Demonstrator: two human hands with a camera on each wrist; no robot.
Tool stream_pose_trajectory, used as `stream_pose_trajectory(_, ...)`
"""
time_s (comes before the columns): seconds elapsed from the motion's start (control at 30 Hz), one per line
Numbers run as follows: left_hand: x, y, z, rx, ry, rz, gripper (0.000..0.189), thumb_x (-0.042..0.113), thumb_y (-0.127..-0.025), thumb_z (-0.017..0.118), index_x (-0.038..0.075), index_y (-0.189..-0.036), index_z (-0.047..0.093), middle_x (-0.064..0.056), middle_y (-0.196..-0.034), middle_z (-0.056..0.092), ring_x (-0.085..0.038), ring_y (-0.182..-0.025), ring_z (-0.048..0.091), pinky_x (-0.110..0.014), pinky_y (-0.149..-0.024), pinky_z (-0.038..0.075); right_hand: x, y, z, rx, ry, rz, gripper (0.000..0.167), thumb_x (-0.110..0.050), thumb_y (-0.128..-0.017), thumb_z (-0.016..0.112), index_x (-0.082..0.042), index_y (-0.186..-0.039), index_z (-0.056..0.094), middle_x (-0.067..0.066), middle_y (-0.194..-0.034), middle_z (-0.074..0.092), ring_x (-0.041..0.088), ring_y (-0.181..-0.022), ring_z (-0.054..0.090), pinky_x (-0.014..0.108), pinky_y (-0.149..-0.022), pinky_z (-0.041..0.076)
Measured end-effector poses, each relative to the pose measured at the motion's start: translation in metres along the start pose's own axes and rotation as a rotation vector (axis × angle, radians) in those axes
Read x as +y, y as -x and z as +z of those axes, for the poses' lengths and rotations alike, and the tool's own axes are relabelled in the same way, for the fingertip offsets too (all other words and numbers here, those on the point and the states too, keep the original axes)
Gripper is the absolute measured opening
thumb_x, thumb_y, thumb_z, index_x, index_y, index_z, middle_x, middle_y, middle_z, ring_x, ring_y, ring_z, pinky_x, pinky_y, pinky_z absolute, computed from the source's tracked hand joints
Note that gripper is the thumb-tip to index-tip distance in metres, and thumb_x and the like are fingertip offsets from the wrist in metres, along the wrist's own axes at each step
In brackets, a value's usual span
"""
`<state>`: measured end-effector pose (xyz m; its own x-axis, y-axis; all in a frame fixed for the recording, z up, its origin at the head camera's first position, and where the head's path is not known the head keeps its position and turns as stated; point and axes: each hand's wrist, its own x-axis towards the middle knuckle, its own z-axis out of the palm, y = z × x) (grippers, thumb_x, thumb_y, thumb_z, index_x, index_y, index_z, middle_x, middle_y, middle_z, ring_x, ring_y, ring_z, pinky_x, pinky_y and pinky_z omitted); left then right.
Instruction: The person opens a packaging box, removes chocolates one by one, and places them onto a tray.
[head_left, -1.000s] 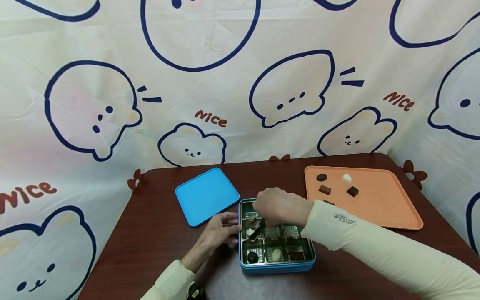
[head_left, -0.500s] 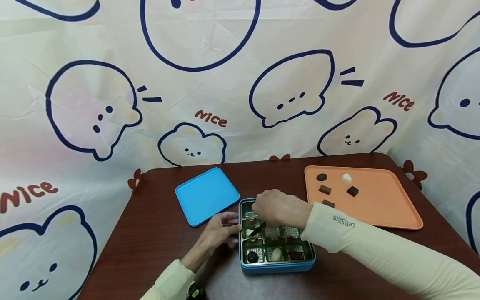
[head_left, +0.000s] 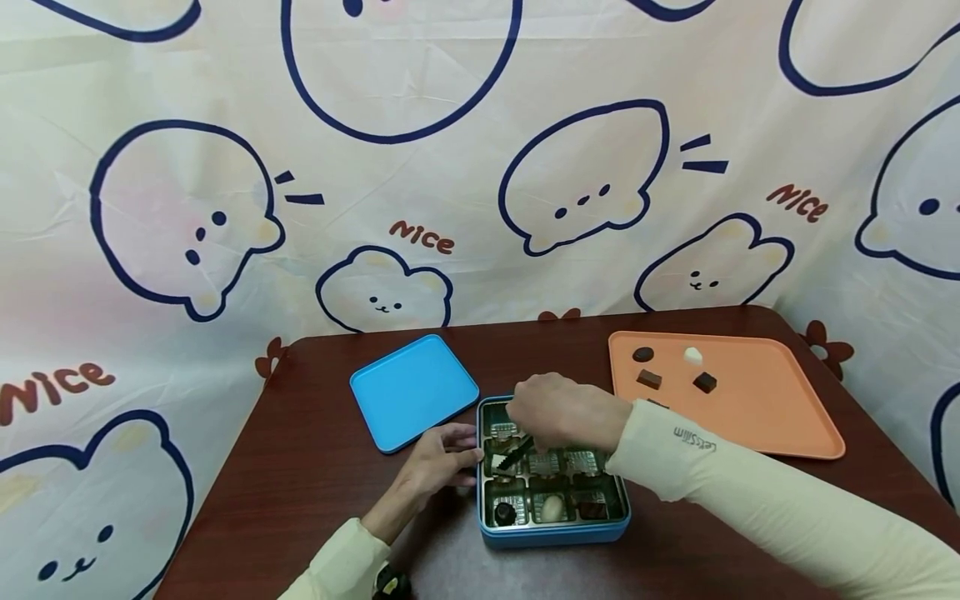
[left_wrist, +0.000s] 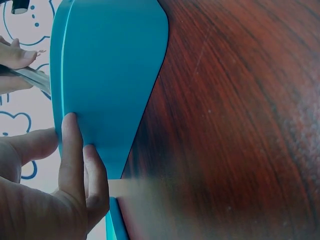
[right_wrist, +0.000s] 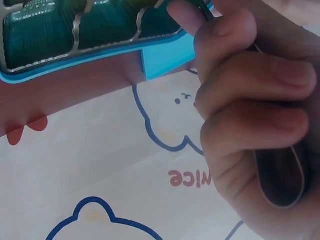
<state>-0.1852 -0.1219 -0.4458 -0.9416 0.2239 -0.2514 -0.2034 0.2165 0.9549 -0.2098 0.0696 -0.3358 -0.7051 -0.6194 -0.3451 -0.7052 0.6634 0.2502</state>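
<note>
A blue tin box [head_left: 555, 539] with a divided insert stands in front of me. My left hand [head_left: 438, 460] rests against its left side; in the left wrist view straight fingers [left_wrist: 72, 155] lie on the wall, the thumb at the rim. My right hand [head_left: 566, 412] is over the box, fingers curled round tongs [right_wrist: 282, 175] whose bent end shows below the little finger. The dark tips of the tongs reach into the middle left compartment, at a white chocolate [head_left: 498, 461]. In the front row are a dark round chocolate [head_left: 505, 513], a pale oval one [head_left: 552, 508] and a dark square one [head_left: 592, 510].
A blue lid [head_left: 414, 392] lies behind the box on the left. To the right, an orange tray [head_left: 780, 408] bears several chocolates, partly covered by my right sleeve. A patterned cloth [head_left: 480, 192] hangs behind the brown table [head_left: 300, 475].
The right hand dips slightly, then rises a little and shifts right, the tongs' tips staying over the middle left compartment. The left hand keeps its place at the box.
</note>
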Motion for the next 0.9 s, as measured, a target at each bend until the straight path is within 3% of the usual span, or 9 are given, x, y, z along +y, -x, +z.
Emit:
stream_pose_trajectory(0.2, 0.0, -0.001, 0.0, -0.001, 0.001, 0.001, 0.049, 0.004, -0.094, 0.067, -0.01, -0.138, 0.049, -0.026, -0.128, 0.058, -0.021, -0.098, 0.067, -0.041, -0.068, 0.063, 0.007, 0.004, -0.007, -0.012, -0.052, 0.011, 0.021, -0.023, -0.084, 0.082, -0.016, -0.073, 0.067, -0.002, -0.064, 0.05, 0.011, -0.057, 0.049, 0.024, -0.049, 0.039)
stream_pose_trajectory(0.57, -0.001, -0.001, 0.001, 0.006, -0.006, -0.002, 0.049, 0.004, -0.094, 0.067, -0.01, -0.138, 0.049, -0.026, -0.129, 0.058, -0.022, -0.099, 0.067, -0.041, -0.068, 0.063, 0.024, 0.018, -0.027, 0.013, -0.156, 0.018, 0.021, -0.027, -0.082, 0.084, -0.011, -0.083, 0.07, -0.003, -0.068, 0.056, 0.01, -0.062, 0.055, 0.024, -0.055, 0.049)
stream_pose_trajectory(0.8, -0.001, 0.0, 0.002, 0.02, -0.015, -0.004, 0.049, 0.003, -0.094, 0.067, -0.009, -0.138, 0.049, -0.026, -0.128, 0.058, -0.022, -0.099, 0.067, -0.041, -0.067, 0.063, 0.041, 0.027, -0.033, 0.042, -0.202, 0.034, 0.018, -0.022, -0.081, 0.084, -0.013, -0.076, 0.07, -0.004, -0.065, 0.059, 0.007, -0.056, 0.05, 0.021, -0.05, 0.039)
stream_pose_trajectory(0.9, -0.001, 0.0, 0.002, 0.018, -0.017, -0.004, 0.049, 0.003, -0.094, 0.067, -0.009, -0.138, 0.049, -0.026, -0.128, 0.058, -0.023, -0.1, 0.067, -0.041, -0.068, 0.063, 0.052, 0.03, -0.035, 0.031, -0.228, 0.054, 0.023, -0.022, -0.082, 0.084, -0.014, -0.071, 0.066, -0.007, -0.06, 0.052, 0.006, -0.054, 0.045, 0.021, -0.05, 0.037)
